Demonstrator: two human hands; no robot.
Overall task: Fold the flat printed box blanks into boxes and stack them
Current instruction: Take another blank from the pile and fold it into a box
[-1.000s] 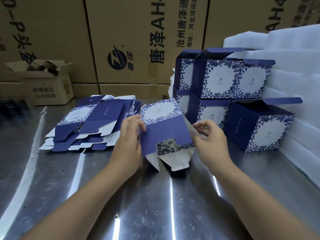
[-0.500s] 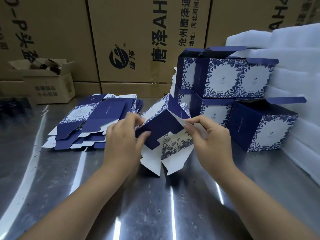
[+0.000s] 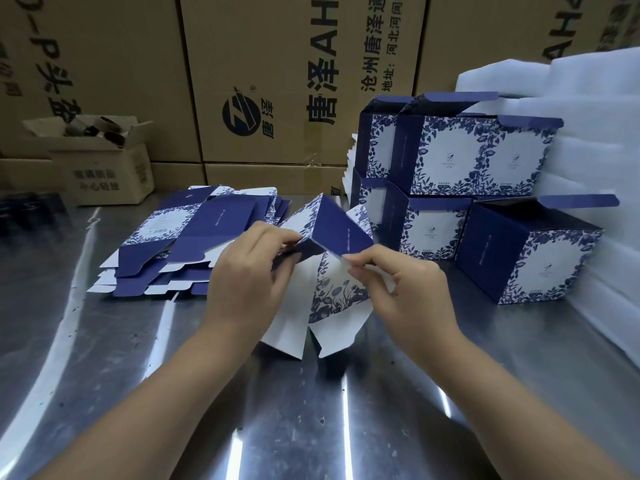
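Both hands work a half-folded box above the metal table.

The left hand (image 3: pixel 249 275) pinches the box (image 3: pixel 332 233) at its blue corner; the right hand (image 3: pixel 401 289) pinches a white flap. The box hangs between a pile of flat blanks (image 3: pixel 194 244) on the left and the stacked finished boxes (image 3: pixel 460 174) on the right.

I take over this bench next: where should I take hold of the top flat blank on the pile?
Likely by the near flap edge of the top flat blank, coming from the front, thumb above and fingers slid beneath. It lies flat on the pile, so only its fanned-out edges offer a grip.
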